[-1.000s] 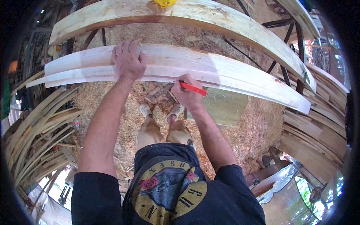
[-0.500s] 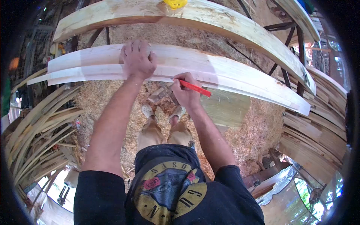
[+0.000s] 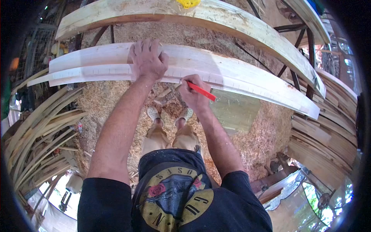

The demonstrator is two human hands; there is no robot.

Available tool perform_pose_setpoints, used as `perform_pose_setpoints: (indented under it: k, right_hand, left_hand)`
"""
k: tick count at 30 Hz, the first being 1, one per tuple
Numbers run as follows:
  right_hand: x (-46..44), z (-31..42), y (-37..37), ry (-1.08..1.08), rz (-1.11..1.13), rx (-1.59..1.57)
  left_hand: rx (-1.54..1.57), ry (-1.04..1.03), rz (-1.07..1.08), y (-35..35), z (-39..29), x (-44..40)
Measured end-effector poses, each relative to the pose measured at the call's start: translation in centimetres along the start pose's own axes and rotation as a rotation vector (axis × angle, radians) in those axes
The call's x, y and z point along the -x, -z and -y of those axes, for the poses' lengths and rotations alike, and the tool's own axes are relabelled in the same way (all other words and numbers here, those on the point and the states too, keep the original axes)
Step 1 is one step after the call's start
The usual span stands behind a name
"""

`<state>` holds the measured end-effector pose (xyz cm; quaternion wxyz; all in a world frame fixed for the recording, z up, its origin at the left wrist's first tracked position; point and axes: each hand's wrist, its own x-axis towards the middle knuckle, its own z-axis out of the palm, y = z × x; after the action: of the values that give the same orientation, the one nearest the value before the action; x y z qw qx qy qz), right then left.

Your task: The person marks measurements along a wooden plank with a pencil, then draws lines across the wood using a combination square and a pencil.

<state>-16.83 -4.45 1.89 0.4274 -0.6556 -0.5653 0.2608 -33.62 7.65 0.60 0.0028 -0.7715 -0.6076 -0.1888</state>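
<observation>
A long pale plank (image 3: 101, 54) runs across in front of me. Along its near side lies a narrow lighter strip of wood (image 3: 96, 72) with short marks at intervals, its left end jutting past the plank. My left hand (image 3: 149, 62) rests on plank and strip, fingers stretched toward the far edge. To its right, my right hand (image 3: 195, 94) pinches a flat red carpenter's pencil (image 3: 201, 91) at the strip's near edge. The pencil's tip is hidden by my fingers.
Beyond the plank, a thick curved beam (image 3: 154, 16) on dark metal supports carries a yellow object (image 3: 188, 3). Thin wooden strips (image 3: 42, 143) are heaped at left, and stacked boards (image 3: 324, 143) at right. Wood shavings (image 3: 266, 143) cover the ground around a flat board (image 3: 235, 110).
My left hand has slid slightly right along the plank. My right hand, still holding the pencil, has also shifted a little to the right.
</observation>
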Motion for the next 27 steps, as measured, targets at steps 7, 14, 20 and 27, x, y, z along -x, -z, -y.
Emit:
perform_pose_setpoints:
  k: [7, 14, 20, 27]
  right_hand:
    - [0.03, 0.23, 0.19, 0.006, 0.026, 0.011]
    - [0.19, -0.16, -0.19, 0.001, 0.012, 0.032]
    - [0.06, -0.16, -0.21, 0.037, -0.004, 0.016]
    - [0.02, -0.06, -0.02, 0.026, 0.013, 0.026]
  left_hand:
    - [0.019, -0.013, -0.018, 0.13, -0.11, -0.03]
    - [-0.017, 0.017, 0.049, 0.32, -0.12, 0.03]
    - [-0.026, 0.016, 0.042, 0.18, -0.1, -0.01]
    - [0.015, -0.003, 0.0, -0.12, -0.02, -0.01]
